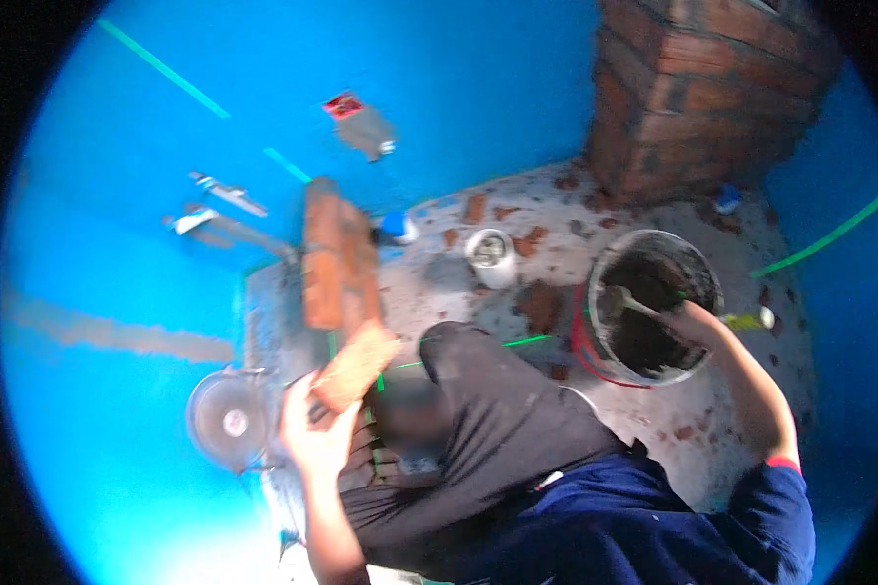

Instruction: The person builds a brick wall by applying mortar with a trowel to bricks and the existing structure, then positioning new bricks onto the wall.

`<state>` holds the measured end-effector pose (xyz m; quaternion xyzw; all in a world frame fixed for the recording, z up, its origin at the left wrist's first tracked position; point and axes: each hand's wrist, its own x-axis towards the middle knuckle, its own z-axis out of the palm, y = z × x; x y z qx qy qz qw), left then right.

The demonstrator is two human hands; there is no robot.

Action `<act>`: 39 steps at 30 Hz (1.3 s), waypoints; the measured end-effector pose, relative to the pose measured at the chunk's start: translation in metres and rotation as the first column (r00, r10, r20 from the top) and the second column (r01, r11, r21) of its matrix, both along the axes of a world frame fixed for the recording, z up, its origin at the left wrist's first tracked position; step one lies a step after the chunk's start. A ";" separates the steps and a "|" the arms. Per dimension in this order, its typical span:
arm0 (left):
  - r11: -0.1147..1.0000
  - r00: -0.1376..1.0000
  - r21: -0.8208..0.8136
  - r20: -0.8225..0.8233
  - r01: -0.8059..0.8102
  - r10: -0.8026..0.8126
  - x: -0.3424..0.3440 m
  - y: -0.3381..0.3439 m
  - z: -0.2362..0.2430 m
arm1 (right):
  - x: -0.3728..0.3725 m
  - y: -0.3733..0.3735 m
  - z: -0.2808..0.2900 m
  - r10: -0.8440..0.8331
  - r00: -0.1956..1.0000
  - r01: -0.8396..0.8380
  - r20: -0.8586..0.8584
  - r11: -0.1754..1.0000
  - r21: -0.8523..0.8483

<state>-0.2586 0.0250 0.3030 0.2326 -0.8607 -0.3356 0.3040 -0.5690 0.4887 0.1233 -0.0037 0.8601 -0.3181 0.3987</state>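
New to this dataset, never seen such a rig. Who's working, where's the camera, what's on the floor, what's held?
No machine here: this is a person working bare-handed. The picture comes from a fisheye camera on the head, looking down, so straight edges bend near its rim. The left hand holds an orange brick. The right hand grips a tool whose far end is in a large bucket of dark material. On the floor are a small white container and brick-coloured fragments; stacked bricks stand beyond the held brick.
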 end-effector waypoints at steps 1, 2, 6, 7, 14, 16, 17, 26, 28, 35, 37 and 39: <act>0.993 0.994 -0.088 0.086 0.079 -0.071 -0.014 0.003 0.012 | -0.004 0.021 -0.004 -0.074 0.992 0.076 0.099 0.997 -0.021; 0.991 0.988 -0.057 0.102 0.119 -0.113 -0.025 0.010 0.018 | 0.000 0.026 0.004 -0.094 0.993 0.095 0.071 0.995 -0.018; 0.969 0.968 0.005 0.036 0.247 -0.247 -0.049 0.011 0.010 | 0.015 0.036 0.038 -0.051 0.994 0.054 -0.098 0.998 0.026; 0.964 0.964 0.028 0.024 0.265 -0.265 -0.051 0.009 0.005 | 0.019 0.034 0.043 -0.035 0.996 0.039 -0.082 0.998 0.053; 0.821 0.899 0.405 -0.002 0.402 -0.438 -0.108 0.040 0.008 | 0.054 0.072 0.088 -0.156 0.987 0.144 -0.024 0.954 -0.264; 0.736 0.855 0.501 -0.015 0.456 -0.519 -0.129 0.041 -0.007 | 0.069 0.066 0.115 -0.217 0.976 0.210 0.005 0.934 -0.288; 0.680 0.829 0.552 -0.038 0.483 -0.558 -0.141 0.047 -0.012 | 0.075 0.073 0.121 -0.221 0.975 0.199 -0.034 0.929 -0.313; 0.462 0.762 0.742 -0.100 0.486 -0.640 -0.171 0.069 -0.058 | 0.097 0.040 0.175 0.003 0.748 -0.225 -0.663 0.942 -0.249; 0.481 0.747 0.726 -0.069 0.492 -0.661 -0.171 0.075 -0.052 | 0.100 0.029 0.181 0.141 0.602 -0.273 -0.786 0.961 -0.037; 0.505 0.803 0.765 -0.025 0.399 -0.596 -0.169 0.092 -0.046 | 0.109 0.010 0.175 0.384 0.309 -0.361 -0.870 0.894 0.266; 0.489 0.802 0.785 -0.018 0.382 -0.597 -0.167 0.094 -0.042 | 0.108 -0.001 0.178 0.411 0.297 -0.399 -0.862 0.874 0.278; 0.487 0.814 0.777 -0.055 0.399 -0.579 -0.163 0.093 -0.052 | 0.105 -0.005 0.173 0.419 0.277 -0.418 -0.865 0.863 0.284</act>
